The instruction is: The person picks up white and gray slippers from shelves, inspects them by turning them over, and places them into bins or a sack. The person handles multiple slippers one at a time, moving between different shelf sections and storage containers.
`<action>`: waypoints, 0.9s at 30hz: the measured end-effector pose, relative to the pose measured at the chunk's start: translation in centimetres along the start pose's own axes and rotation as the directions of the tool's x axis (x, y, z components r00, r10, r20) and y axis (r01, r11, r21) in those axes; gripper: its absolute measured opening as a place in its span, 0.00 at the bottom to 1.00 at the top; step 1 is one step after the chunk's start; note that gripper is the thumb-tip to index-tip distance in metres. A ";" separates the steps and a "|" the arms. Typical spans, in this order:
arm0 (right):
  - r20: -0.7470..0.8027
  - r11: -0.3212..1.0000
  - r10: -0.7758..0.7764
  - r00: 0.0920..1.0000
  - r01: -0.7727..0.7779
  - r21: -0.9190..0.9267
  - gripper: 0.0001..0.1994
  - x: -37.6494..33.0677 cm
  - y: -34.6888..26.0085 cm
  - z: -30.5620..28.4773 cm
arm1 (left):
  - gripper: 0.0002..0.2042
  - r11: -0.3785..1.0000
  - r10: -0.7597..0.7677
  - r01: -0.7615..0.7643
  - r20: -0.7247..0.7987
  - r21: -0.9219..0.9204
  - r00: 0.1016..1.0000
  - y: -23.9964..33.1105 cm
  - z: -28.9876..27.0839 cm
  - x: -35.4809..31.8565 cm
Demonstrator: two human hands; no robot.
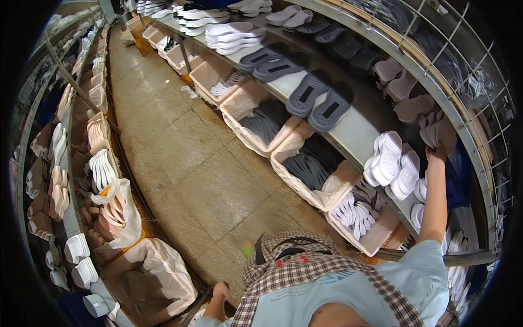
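Aisle floor (190, 158) runs btwn two long racks, wide and bare down the middle; only room for moving is that strip. R side: shelf edge (348, 136) curves past, wire guard (463, 109) above it closes off the back, so access is from the front only. Under the shelf, lined bins (305, 169) of grey and white soles crowd the floor edge. L side: rack (65, 180) w/ pink and white soles on pegs, plus bagged bins (158, 272) at its foot.

Right hand (436, 150): arm stretched up and fwd, nearly straight, reaching over the shelf edge. Fingers closed around a bunch of taupe soles (433, 128), held upright at the top of the grip. Just below-left of the grip: stacks of white sandals (389, 161). Further left of it along the shelf: dark grey sandals (318, 101). Above-left: more taupe sandals (400, 82), near but not touching.

Left hand (220, 290): low, arm down by the body, resting at a dark rail (199, 302) beside the bagged bins. Can't tell if the fingers grip it; partly hidden
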State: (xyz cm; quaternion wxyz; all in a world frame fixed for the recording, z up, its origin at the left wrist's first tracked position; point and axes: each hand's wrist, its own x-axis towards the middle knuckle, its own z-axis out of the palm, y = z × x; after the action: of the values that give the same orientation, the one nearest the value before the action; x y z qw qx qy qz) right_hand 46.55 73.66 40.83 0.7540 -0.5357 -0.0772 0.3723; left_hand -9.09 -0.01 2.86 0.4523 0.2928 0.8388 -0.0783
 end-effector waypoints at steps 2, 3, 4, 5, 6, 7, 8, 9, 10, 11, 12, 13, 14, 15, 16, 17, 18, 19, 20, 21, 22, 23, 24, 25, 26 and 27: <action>0.111 0.997 0.029 0.993 -0.036 0.061 0.10 -4.3 -1.4 -1.1 | 0.20 0.997 -0.035 0.033 -0.022 -0.068 0.999 0.4 -5.9 1.1; 0.248 0.988 0.081 0.965 -0.111 0.110 0.10 -7.1 -1.8 -1.6 | 0.23 0.992 -0.034 0.022 -0.100 -0.123 0.994 0.9 -8.3 1.2; 0.311 0.975 0.110 0.944 -0.164 0.153 0.10 -10.2 -2.0 -2.3 | 0.25 0.982 0.063 -0.099 -0.218 -0.160 0.974 2.0 -10.9 2.1; 0.348 0.957 0.167 0.922 -0.237 0.169 0.11 -13.6 -2.1 -2.9 | 0.28 0.959 0.146 -0.213 -0.319 -0.187 0.936 3.7 -13.5 3.4; 0.414 0.927 0.277 0.867 -0.355 0.122 0.13 -17.3 -2.2 -3.7 | 0.28 0.942 0.199 -0.277 -0.348 -0.191 0.916 6.0 -16.1 4.7; 0.420 0.921 0.321 0.849 -0.384 0.070 0.14 -21.1 -1.7 -4.3 | 0.28 0.921 0.254 -0.342 -0.381 -0.184 0.889 8.6 -18.5 5.6; 0.455 0.900 0.368 0.811 -0.433 0.045 0.16 -24.8 -1.0 -4.9 | 0.28 0.880 0.323 -0.439 -0.447 -0.183 0.834 11.7 -20.9 6.0; 0.460 0.879 0.433 0.775 -0.476 -0.026 0.18 -28.4 -0.1 -5.6 | 0.27 0.783 0.427 -0.594 -0.533 -0.187 0.730 15.1 -23.3 5.7; 0.472 0.884 0.447 0.760 -0.456 -0.103 0.20 -31.9 1.3 -6.2 | 0.28 0.686 0.487 -0.685 -0.546 -0.244 0.682 18.8 -25.8 5.0; 0.498 0.835 0.519 0.694 -0.535 -0.124 0.21 -35.0 2.6 -6.8 | 0.28 0.554 0.556 -0.810 -0.638 -0.193 0.533 22.4 -27.6 3.3; 0.485 0.767 0.611 0.626 -0.620 -0.166 0.19 -37.8 4.1 -7.1 | 0.28 0.379 0.614 -0.887 -0.646 -0.263 0.453 25.4 -29.4 1.3; 0.548 0.775 0.607 0.576 -0.580 -0.250 0.21 -40.3 5.7 -7.7 | 0.29 0.078 0.656 -0.904 -0.662 -0.420 0.364 28.2 -30.6 -1.1; 0.528 0.760 0.635 0.564 -0.582 -0.291 0.23 -42.4 7.3 -8.0 | 0.34 -0.080 0.688 -0.845 -0.642 -0.529 0.338 30.6 -31.8 -3.2; 0.522 0.736 0.667 0.532 -0.577 -0.353 0.25 -44.2 9.1 -8.2 | 0.37 -0.088 0.688 -0.803 -0.619 -0.589 0.379 32.2 -32.7 -5.1; 0.567 0.698 0.703 0.430 -0.570 -0.433 0.27 -45.8 10.5 -8.4 | 0.40 -0.180 0.673 -0.787 -0.658 -0.590 0.339 33.1 -33.2 -6.7; 0.569 0.725 0.687 0.452 -0.485 -0.489 0.28 -47.6 12.5 -8.4 | 0.42 -0.146 0.655 -0.761 -0.638 -0.632 0.405 33.3 -33.7 -7.8; 0.634 0.773 0.633 0.445 -0.310 -0.554 0.29 -48.9 13.8 -8.4 | 0.44 -0.178 0.637 -0.732 -0.644 -0.658 0.424 33.3 -34.1 -8.3; 0.689 0.822 0.557 0.464 -0.187 -0.538 0.29 -50.4 15.2 -8.6 | 0.43 -0.226 0.622 -0.538 -0.545 -0.812 0.562 32.9 -34.4 -8.6; 0.751 0.871 0.455 0.479 -0.062 -0.487 0.30 -51.5 16.3 -8.7 | 0.41 -0.302 0.624 -0.455 -0.534 -0.838 0.570 32.4 -34.4 -8.5; 0.820 0.857 0.353 0.452 0.197 -0.477 0.31 -52.5 17.2 -8.7 | 0.39 -0.359 0.620 -0.360 -0.508 -0.861 0.597 31.8 -34.4 -8.1; 0.889 0.802 0.241 0.389 0.437 -0.408 0.32 -53.4 18.0 -8.8 | 0.36 -0.412 0.621 -0.256 -0.475 -0.875 0.623 31.3 -34.0 -7.8; 0.933 0.757 0.207 0.295 0.555 -0.344 0.34 -54.0 18.3 -9.0 | 0.33 -0.498 0.631 -0.163 -0.485 -0.852 0.606 30.8 -34.1 -7.1; 0.951 0.690 0.194 0.242 0.655 -0.308 0.36 -54.5 18.5 -9.0 | 0.31 -0.571 0.595 -0.092 -0.488 -0.816 0.638 30.2 -33.7 -6.8; 0.976 0.623 0.159 0.147 0.752 -0.215 0.38 -54.6 18.4 -8.9 | 0.31 -0.630 0.578 -0.092 -0.546 -0.771 0.607 29.7 -33.6 -6.5; 0.982 0.542 0.171 0.074 0.826 -0.157 0.40 -54.8 18.2 -8.8 | 0.31 -0.683 0.560 -0.070 -0.583 -0.727 0.589 29.2 -33.5 -6.3; 0.989 0.528 0.146 -0.023 0.847 -0.058 0.42 -54.9 17.9 -8.6 | 0.30 -0.693 0.557 -0.086 -0.606 -0.716 0.568 28.7 -33.5 -6.3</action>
State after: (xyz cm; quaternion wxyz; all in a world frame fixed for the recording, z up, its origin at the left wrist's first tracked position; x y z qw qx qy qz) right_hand 3.42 34.52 37.28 0.2976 -0.3367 -0.8377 0.3104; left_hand -14.25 34.03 31.12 0.5579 0.1000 0.1734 0.8054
